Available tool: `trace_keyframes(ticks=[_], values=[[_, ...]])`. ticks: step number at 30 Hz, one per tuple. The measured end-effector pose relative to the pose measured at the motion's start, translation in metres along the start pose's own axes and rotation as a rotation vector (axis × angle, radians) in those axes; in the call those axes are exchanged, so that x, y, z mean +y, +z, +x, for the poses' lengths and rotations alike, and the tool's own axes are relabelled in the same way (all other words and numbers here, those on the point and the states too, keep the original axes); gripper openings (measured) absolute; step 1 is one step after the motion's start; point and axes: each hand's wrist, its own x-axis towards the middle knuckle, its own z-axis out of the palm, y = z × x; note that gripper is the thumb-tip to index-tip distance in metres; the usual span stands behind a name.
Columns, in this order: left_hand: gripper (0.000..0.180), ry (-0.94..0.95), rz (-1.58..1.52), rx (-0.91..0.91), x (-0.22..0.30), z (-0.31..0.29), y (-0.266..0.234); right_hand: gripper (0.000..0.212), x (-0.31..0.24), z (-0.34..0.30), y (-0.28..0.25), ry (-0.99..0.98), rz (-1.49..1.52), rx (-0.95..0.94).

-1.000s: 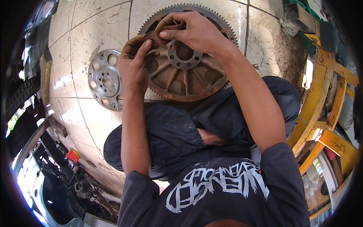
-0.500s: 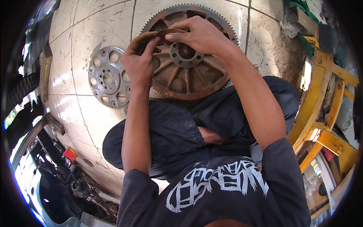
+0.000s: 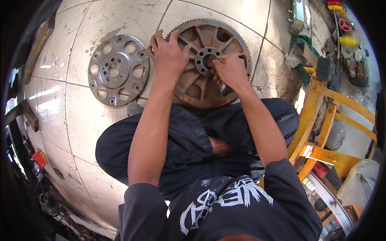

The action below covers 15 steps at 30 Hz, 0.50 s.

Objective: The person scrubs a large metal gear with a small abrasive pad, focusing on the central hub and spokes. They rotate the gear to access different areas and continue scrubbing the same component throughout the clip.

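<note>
Step, my read: surface work by hand on the gear (image 3: pixel 206 83), right now at its hub (image 3: pixel 200 60). Gear lies flat on the tiled floor (image 3: pixel 106 128), upper middle of the frame.

Left hand (image 3: pixel 170 56): fingers spread, at the gear's left rim; looks like bracing, contact not certain. Right hand (image 3: pixel 230 69): fingers curled in and bunched at the hub's right side. A brown scrap (image 3: pixel 241 54) shows by its knuckles; can't tell if it's pinched.

Next move probably calls for a steady left hand and light right fingertip pressure around the bolt holes.

Gear: toothed rim, radial ribs, rust-brown web, hub face greyer with a ring of holes. Grey disc (image 3: pixel 120 79) sits apart, upper left.
</note>
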Motion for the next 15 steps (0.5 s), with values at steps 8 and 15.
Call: trace_keyframes(ticks=[8,15], values=[[0.095,-0.179,-0.086,-0.28,-0.003,-0.005,0.016,0.014,-0.01,0.005,0.025,0.299,0.884,-0.266],[0.094,-0.169,-0.06,-0.297,0.003,-0.005,0.019,0.018,-0.001,0.011,0.028,0.271,1.011,-0.234]])
